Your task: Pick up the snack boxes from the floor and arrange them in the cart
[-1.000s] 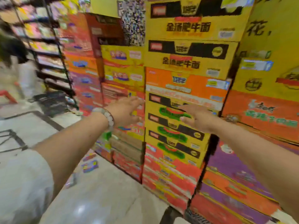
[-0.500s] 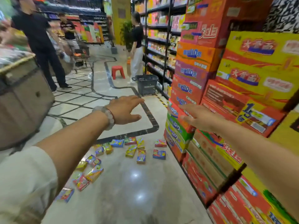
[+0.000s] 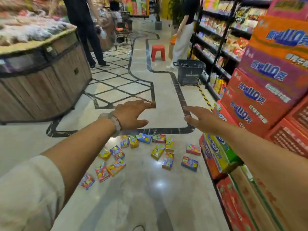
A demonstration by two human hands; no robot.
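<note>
We log: boxes (image 3: 158, 151) scattered on the floor (image 3: 150, 189), near centre. Left hand (image 3: 131, 114) and right hand (image 3: 202, 120), fingers spread, hold nothing. Step: reaching, nothing picked. Next: stoop, grasp one.

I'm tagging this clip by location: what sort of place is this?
Most likely a supermarket aisle: stocked shelves, stacked cartons of packaged goods, and a shopping basket on the floor.

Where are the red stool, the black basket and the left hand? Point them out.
red stool (image 3: 158, 47), head view, on its seat top.
black basket (image 3: 189, 75), head view, on its front mesh wall.
left hand (image 3: 131, 114), head view, on the back of the hand.
</note>
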